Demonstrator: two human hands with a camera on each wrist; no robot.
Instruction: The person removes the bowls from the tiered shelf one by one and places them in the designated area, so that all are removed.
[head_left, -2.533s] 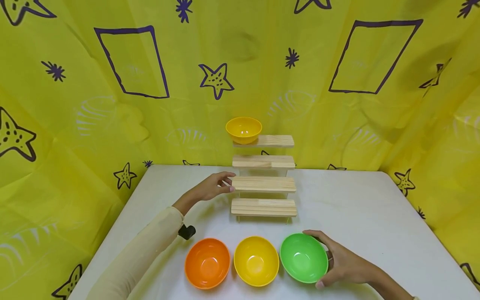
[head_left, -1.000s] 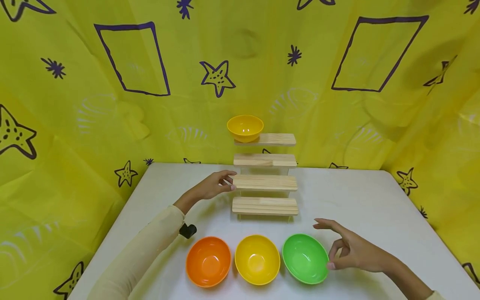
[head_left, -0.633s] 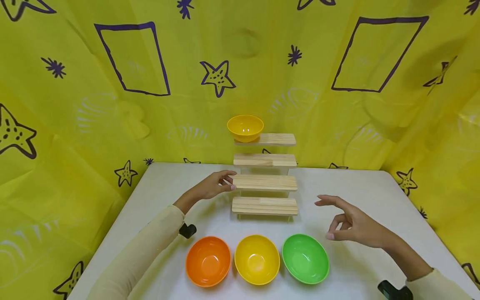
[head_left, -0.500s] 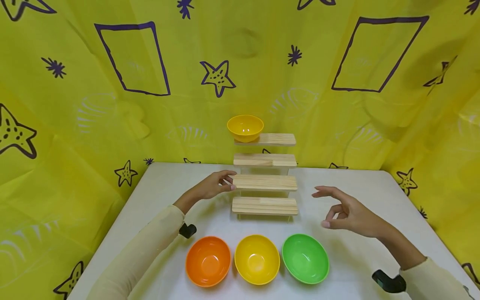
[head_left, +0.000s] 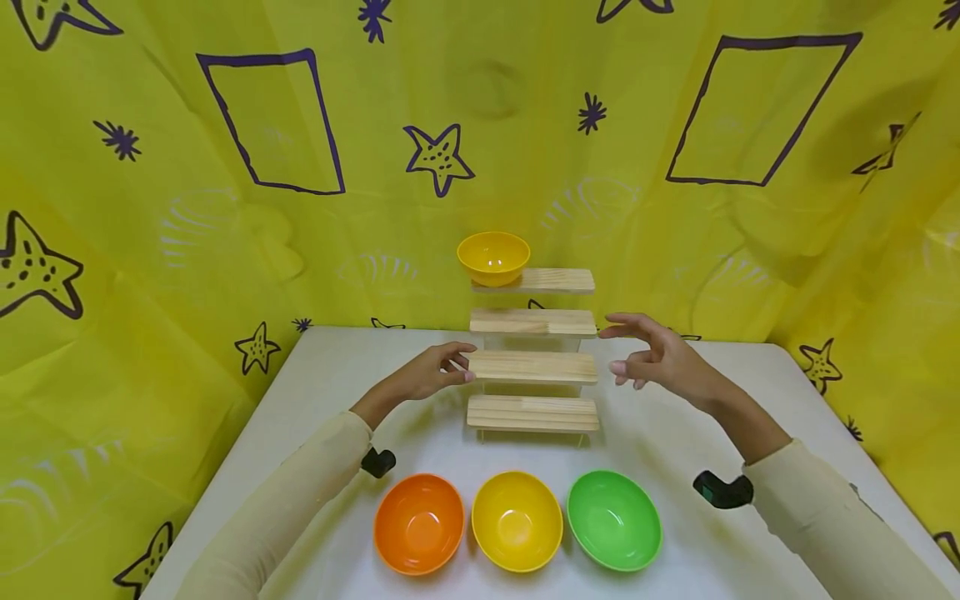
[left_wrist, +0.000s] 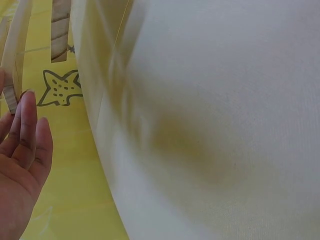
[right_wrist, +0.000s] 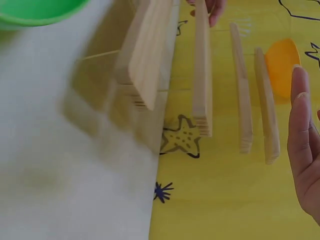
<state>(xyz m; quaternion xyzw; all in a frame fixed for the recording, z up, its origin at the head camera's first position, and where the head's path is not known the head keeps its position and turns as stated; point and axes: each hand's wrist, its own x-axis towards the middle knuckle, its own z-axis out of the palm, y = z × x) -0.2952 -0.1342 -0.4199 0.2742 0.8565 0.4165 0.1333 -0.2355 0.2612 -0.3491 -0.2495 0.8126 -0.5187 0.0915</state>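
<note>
A stepped wooden display stand (head_left: 532, 367) with several plank tiers stands at the middle back of the table. My left hand (head_left: 427, 371) pinches the left end of its second plank from the bottom, thumb at the front and index finger behind. To the stand's right, my right hand (head_left: 667, 358) hovers with fingers loosely bent and holds nothing, a little apart from the plank ends. A yellow-orange bowl (head_left: 493, 258) sits on the left part of the top plank. Along the front stand an orange bowl (head_left: 419, 525), a yellow bowl (head_left: 517, 522) and a green bowl (head_left: 614, 522).
The white table (head_left: 675, 433) backs onto a yellow curtain (head_left: 360, 225) printed with starfish and frames, which also closes in both sides. Dark wrist devices (head_left: 723, 490) sit under both forearms. The three front bowls stand side by side, close together.
My right hand has let go of the green bowl and moved up and forward to beside the stand's right end. My left hand has stayed at the plank; the bowls stay in place.
</note>
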